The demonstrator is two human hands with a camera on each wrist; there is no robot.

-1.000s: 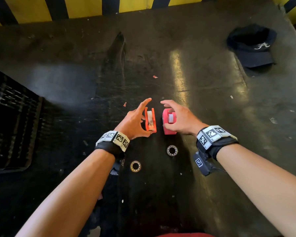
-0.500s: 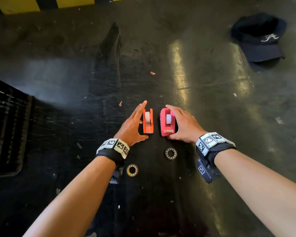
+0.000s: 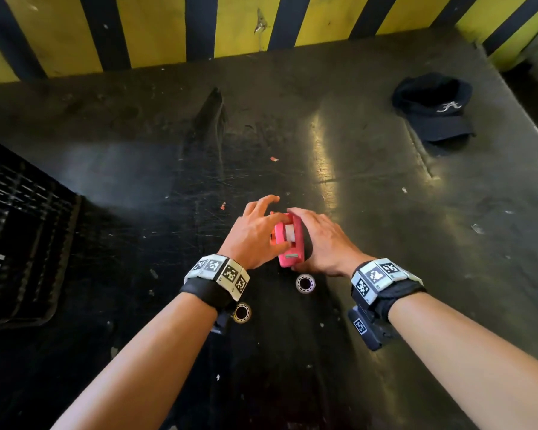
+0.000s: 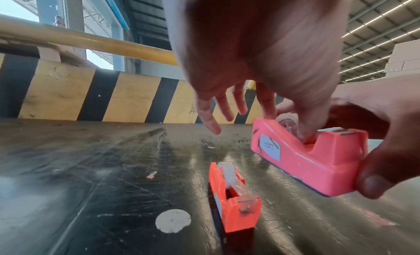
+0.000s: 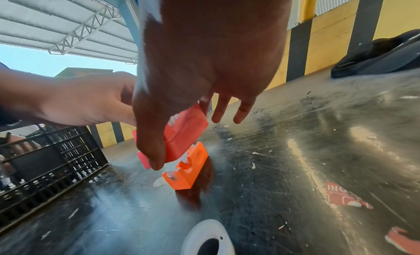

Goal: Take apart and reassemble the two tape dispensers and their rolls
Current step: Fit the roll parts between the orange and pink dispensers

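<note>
Evidently light, stiff and smooth, the pink dispenser [image 4: 313, 162] sits clasped endwise in the right hand [image 3: 326, 243] while the left hand [image 3: 255, 237] pinches its roll [image 3: 289, 232].

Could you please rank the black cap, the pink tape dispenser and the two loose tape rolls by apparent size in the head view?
1. Black cap
2. Pink tape dispenser, partly hidden by the hands
3. Two loose tape rolls, which look alike

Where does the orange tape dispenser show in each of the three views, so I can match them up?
Head: orange tape dispenser just a sliver, centre, behind the left hand.
Left wrist: lower centre, standing on the table.
Right wrist: centre, on the table under the lifted pink dispenser.
Shared landmark: the yellow-and-black striped barrier behind the table.
</note>
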